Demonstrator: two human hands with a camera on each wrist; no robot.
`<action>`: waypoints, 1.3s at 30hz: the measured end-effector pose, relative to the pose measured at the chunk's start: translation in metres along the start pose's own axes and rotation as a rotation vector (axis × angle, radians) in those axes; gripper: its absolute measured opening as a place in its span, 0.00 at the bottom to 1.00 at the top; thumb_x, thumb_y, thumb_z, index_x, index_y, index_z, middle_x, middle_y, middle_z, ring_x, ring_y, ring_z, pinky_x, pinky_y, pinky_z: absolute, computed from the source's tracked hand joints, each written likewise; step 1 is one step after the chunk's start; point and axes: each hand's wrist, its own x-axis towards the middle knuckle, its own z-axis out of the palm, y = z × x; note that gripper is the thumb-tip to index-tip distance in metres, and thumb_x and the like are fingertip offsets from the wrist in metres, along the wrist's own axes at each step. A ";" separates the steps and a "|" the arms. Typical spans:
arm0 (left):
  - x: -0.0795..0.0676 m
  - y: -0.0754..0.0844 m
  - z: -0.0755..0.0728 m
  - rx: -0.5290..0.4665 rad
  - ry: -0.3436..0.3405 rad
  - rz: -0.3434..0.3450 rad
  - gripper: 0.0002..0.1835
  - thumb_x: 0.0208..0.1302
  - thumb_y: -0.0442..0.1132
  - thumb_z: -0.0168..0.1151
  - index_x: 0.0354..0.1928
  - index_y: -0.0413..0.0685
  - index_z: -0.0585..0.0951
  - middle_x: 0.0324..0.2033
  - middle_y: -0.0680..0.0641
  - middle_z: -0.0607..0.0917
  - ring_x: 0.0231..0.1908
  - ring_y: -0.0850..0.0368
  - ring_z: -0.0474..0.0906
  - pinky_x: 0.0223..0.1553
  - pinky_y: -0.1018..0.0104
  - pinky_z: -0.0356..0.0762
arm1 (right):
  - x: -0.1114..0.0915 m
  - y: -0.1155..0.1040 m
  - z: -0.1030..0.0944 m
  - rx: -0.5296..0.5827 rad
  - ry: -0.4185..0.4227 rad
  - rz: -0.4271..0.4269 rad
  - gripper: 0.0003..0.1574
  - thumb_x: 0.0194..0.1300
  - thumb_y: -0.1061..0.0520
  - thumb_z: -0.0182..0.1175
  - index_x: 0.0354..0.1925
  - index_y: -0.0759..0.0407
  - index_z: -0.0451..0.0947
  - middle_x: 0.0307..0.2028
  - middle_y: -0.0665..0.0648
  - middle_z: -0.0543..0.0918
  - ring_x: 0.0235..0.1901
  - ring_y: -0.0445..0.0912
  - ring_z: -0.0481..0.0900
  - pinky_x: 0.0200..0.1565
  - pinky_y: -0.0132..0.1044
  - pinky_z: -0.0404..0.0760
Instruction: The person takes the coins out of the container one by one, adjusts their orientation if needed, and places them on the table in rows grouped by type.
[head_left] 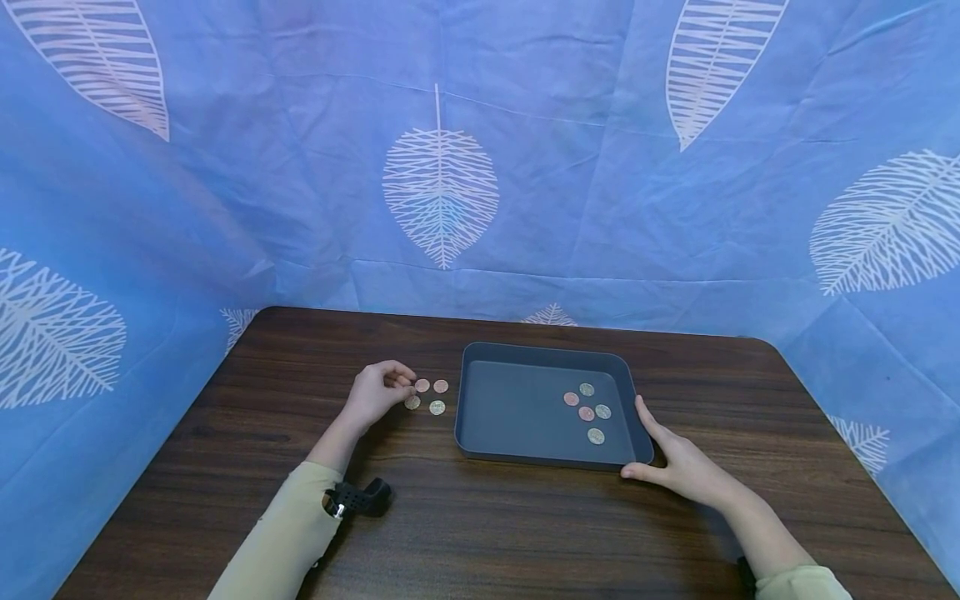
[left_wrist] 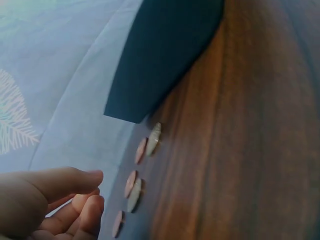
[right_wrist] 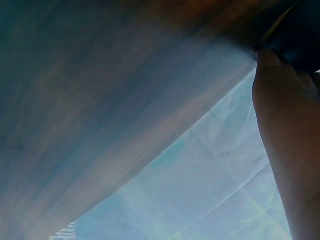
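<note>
My left hand (head_left: 377, 393) is just left of a small group of coins on the table, its fingers loosely bent beside a pale coin (head_left: 412, 402) and a copper coin (head_left: 422, 386). Closer to the tray lie another copper coin (head_left: 441, 387) and another pale coin (head_left: 437, 407). In the left wrist view, no coin shows between the thumb (left_wrist: 82, 179) and fingers. The dark grey tray (head_left: 517, 456) holds several coins in its right half, among them a copper coin (head_left: 586, 413). Around its front right corner, my right hand (head_left: 678, 461) rests with thumb and fingers straight against the outer walls.
Everything sits on a dark wooden table (head_left: 480, 533). Behind it hangs a blue cloth (head_left: 540, 208) with white leaf prints. A black strap (head_left: 367, 497) is on the left wrist, by the pale green sleeve (head_left: 288, 529).
</note>
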 end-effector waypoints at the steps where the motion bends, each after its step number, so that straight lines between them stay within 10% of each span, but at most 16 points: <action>1: 0.000 0.001 0.000 -0.014 -0.001 -0.002 0.06 0.58 0.29 0.66 0.39 0.38 0.83 0.30 0.47 0.82 0.32 0.53 0.76 0.32 0.64 0.75 | 0.000 0.000 0.000 -0.001 0.000 0.000 0.69 0.57 0.39 0.66 0.75 0.58 0.30 0.69 0.77 0.50 0.62 0.74 0.58 0.52 0.67 0.66; 28: 0.004 0.033 0.018 -0.197 -0.136 0.030 0.12 0.61 0.31 0.65 0.45 0.33 0.81 0.32 0.45 0.83 0.35 0.43 0.78 0.30 0.56 0.73 | 0.000 -0.001 -0.001 -0.008 0.005 0.000 0.69 0.57 0.37 0.66 0.75 0.55 0.29 0.70 0.75 0.49 0.63 0.73 0.57 0.52 0.66 0.66; 39: 0.005 0.039 0.030 -0.184 -0.154 0.041 0.07 0.60 0.32 0.66 0.40 0.41 0.83 0.30 0.48 0.82 0.31 0.55 0.77 0.33 0.62 0.75 | 0.001 0.001 0.004 -0.024 0.035 -0.043 0.68 0.57 0.35 0.65 0.76 0.55 0.33 0.74 0.65 0.37 0.67 0.69 0.52 0.54 0.66 0.64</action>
